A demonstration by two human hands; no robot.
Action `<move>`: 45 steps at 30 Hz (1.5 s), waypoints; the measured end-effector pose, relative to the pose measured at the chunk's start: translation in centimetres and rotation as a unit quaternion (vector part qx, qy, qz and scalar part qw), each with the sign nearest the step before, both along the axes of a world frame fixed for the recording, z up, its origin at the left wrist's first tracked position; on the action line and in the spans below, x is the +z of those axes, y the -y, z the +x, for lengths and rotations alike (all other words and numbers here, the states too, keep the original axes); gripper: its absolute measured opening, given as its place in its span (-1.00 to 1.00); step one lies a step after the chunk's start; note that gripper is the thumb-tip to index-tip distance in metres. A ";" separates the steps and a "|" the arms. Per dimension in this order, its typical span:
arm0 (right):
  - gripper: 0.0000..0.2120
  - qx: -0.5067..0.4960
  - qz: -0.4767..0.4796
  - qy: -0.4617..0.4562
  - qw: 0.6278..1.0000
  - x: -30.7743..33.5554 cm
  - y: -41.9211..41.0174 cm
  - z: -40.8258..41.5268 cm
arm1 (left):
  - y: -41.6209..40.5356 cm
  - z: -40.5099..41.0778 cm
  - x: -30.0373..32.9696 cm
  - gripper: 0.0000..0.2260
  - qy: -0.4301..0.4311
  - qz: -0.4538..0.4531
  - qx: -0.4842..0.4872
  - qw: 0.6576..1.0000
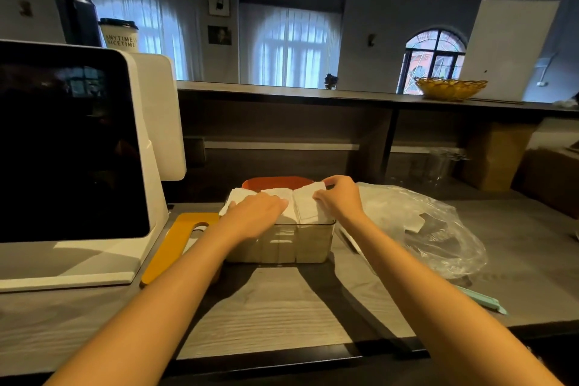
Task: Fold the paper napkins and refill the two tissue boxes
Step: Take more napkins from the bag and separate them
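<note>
Right grip (336,197) pinching napkins (308,205) at box (282,241) rim — left hand (257,213) flat, pressing.

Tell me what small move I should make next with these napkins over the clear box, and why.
Probably press the stack down. The folded napkins still bulge above the rim of the clear box, with edges spilling over its left side. Your left hand already lies flat on them, while your right hand pinches the right bundle, so easing both down should seat them inside.

Two bare forearms, no sleeves, left grip (255,213), right grip (340,197)
</note>
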State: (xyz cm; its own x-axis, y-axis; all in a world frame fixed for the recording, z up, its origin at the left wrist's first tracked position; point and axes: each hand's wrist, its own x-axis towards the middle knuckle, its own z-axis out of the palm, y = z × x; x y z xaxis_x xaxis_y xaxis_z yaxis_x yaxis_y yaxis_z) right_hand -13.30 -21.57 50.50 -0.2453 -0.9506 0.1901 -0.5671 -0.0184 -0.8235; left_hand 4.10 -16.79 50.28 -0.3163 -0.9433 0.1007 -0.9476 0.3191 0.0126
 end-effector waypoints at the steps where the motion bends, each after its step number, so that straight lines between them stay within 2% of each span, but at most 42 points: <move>1: -0.63 -0.011 -0.016 -0.025 0.999 -0.3 -0.1 0.2 | -0.1 -0.1 0.0 -0.81 -0.002 -0.004 0.001 1.000; 4: -0.61 -0.043 -0.047 -0.109 0.992 -0.7 -0.7 1.2 | -0.6 -0.1 0.3 -0.85 -0.025 -0.002 0.003 1.000; 7: -0.57 -0.052 -0.089 -0.198 0.975 -0.8 -0.9 1.6 | -1.0 0.3 0.9 -0.85 -0.027 -0.064 0.007 0.998; 9: -0.63 -0.015 -0.114 -0.191 0.975 -0.6 -1.0 1.3 | -0.9 1.2 1.1 -0.92 -0.033 -0.095 0.026 0.995; 12: -0.67 0.082 -0.156 -0.228 0.957 -0.5 -1.9 0.6 | -0.8 2.6 0.9 -0.84 -0.056 -0.031 0.053 0.997; 15: -0.51 0.198 -0.097 -0.304 0.927 -1.3 -3.3 1.0 | -1.4 2.7 0.1 -0.65 -0.052 0.010 0.030 0.998; 19: -0.45 0.243 -0.015 -0.417 0.875 -1.8 -3.7 1.4 | -1.4 2.7 -0.8 -0.58 -0.019 0.027 0.041 0.999; 27: -0.38 0.293 0.106 -0.399 0.862 -0.6 -3.0 0.7 | -2.8 1.4 -0.3 -0.56 -0.022 0.088 0.068 0.993; 30: -0.39 0.317 0.150 -0.370 0.860 0.3 -3.4 1.2 | -2.8 1.3 0.2 -0.55 -0.017 0.118 0.081 0.990; 33: -0.42 0.320 0.168 -0.309 0.880 1.1 -4.1 1.2 | -2.8 1.7 0.5 -0.54 -0.067 0.136 0.093 0.984; 35: -0.44 0.309 0.125 -0.261 0.906 1.2 -4.7 0.9 | -3.0 2.1 0.7 -0.55 -0.160 0.114 0.098 0.976; 38: -0.52 0.255 -0.010 -0.206 0.944 0.6 -5.6 0.7 | -4.0 2.8 1.4 -0.58 -0.333 0.037 0.086 0.938; 40: -0.56 0.227 -0.097 -0.124 0.961 0.4 -6.3 1.8 | -4.9 3.2 2.0 -0.56 -0.430 0.012 0.065 0.900; 41: -0.55 0.221 -0.124 -0.054 0.966 0.5 -7.0 2.9 | -5.3 3.5 2.2 -0.53 -0.469 -0.012 0.068 0.880; 43: -0.48 0.202 -0.158 0.070 0.964 0.7 -9.1 5.5 | -6.6 4.1 2.0 -0.49 -0.513 -0.044 0.085 0.853; 45: -0.55 0.195 -0.168 0.160 0.953 0.1 -11.8 8.2 | -8.0 5.1 0.8 -0.48 -0.541 -0.051 0.096 0.834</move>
